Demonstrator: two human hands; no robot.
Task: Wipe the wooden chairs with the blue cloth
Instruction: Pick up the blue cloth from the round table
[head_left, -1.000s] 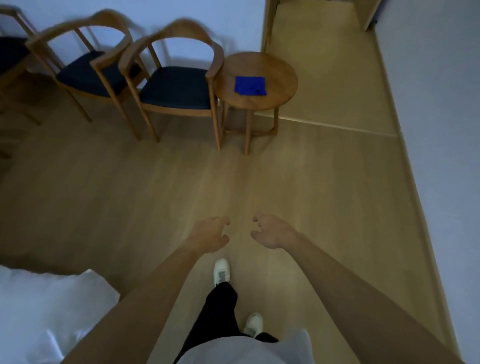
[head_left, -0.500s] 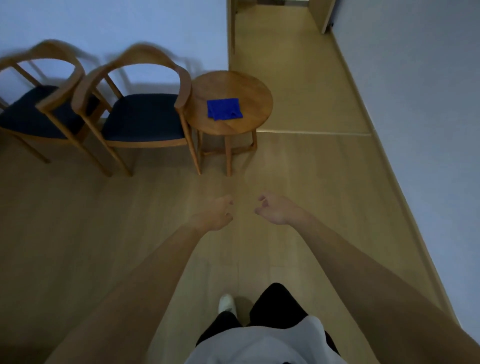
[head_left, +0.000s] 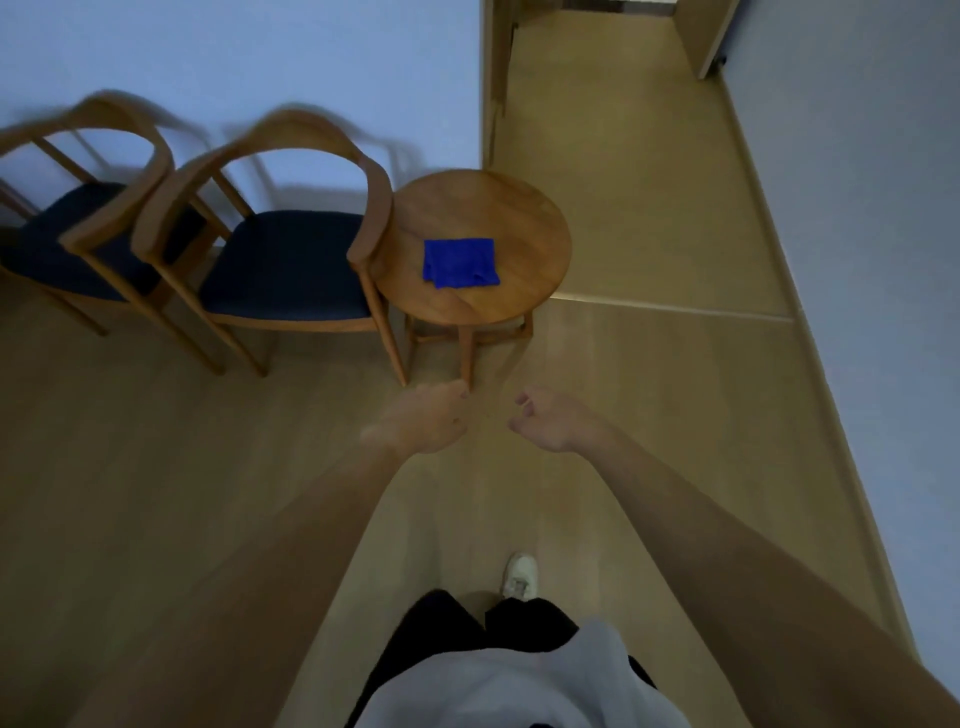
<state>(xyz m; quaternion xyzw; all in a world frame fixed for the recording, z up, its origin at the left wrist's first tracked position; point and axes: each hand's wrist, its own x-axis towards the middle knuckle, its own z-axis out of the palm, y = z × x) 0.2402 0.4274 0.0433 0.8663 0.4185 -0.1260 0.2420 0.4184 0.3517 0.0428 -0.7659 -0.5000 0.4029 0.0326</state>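
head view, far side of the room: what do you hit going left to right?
Left wooden chair → right wooden chair → round side table with the blue cloth on it → doorway floor → right-hand wall.

Round wooden side table on wooden floor, folded blue cloth lying on top.

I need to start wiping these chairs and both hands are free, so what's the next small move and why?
Probably reach the right hand forward to pick up the blue cloth. It lies folded on the round side table, untouched, while both the right and left hand hang loosely curled and hold nothing, short of the table. The nearest chair stands right beside it.
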